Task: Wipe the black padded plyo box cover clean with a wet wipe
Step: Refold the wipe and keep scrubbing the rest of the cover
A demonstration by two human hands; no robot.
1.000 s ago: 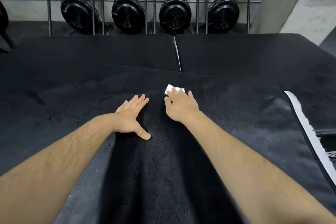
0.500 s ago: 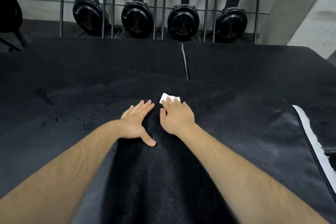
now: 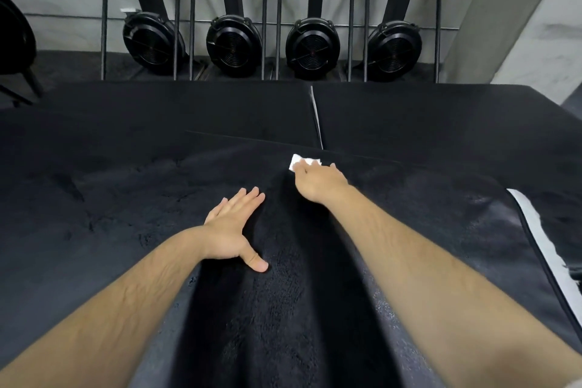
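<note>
While the left hand (image 3: 231, 230) stays planted flat, fingers straight and together, on the black padded plyo box cover (image 3: 126, 214), the right hand (image 3: 318, 183) now lies farther forward and to the right, up at the cover's far edge. Its fingers bend down over a white wet wipe (image 3: 299, 162) and hold it pressed to the nap; one corner shows beyond the fingertips. A second ago the two hands lay almost side by side; now they are apart. The stroke thus appears to reach the end of its lane, just short of the seam (image 3: 316, 116) between the two pads beyond. The broad areas to either side, out to the white trim (image 3: 541, 236), probably remain to be wiped.
</note>
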